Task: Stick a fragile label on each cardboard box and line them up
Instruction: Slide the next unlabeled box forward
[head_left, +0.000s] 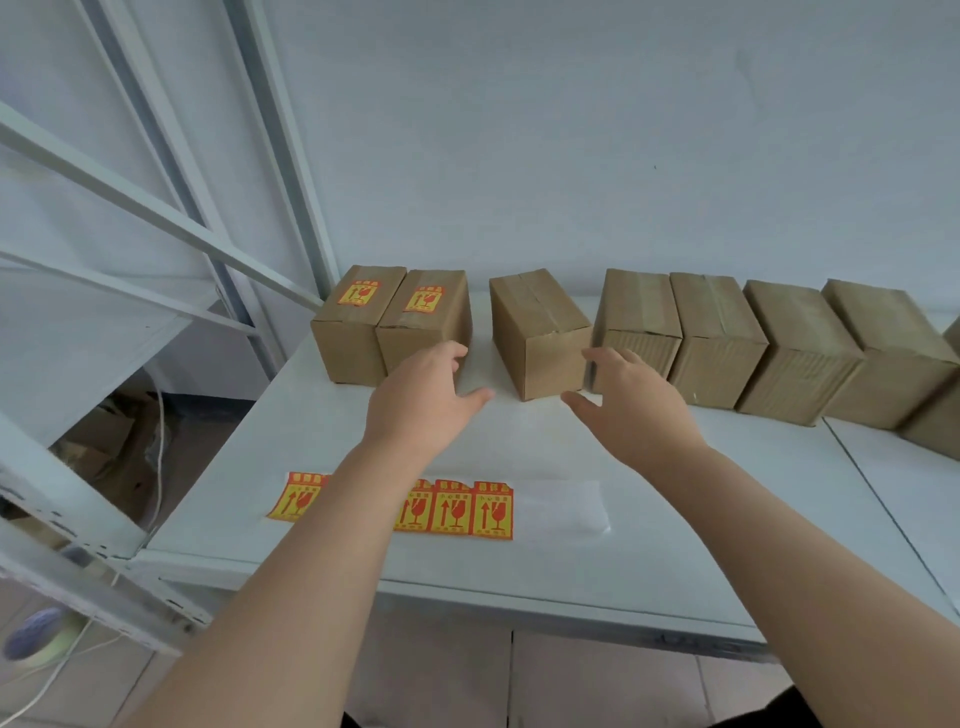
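Observation:
Several brown cardboard boxes stand in a row along the back of the white table (675, 499). The two leftmost boxes (358, 317) (428, 317) carry red-and-yellow fragile labels on top. An unlabelled box (537, 327) stands apart in the middle, turned slightly askew. My left hand (421, 400) reaches toward its left side, fingers spread, holding nothing. My right hand (628, 395) reaches toward its right side, also spread and holding nothing. A strip of fragile labels (457, 509) lies near the table's front, partly hidden by my left forearm.
More unlabelled boxes (717, 338) continue to the right, up to the frame edge. A white backing sheet (561, 506) lies beside the labels. A white metal rack frame (171, 218) stands at the left, with cardboard and cables on the floor beneath.

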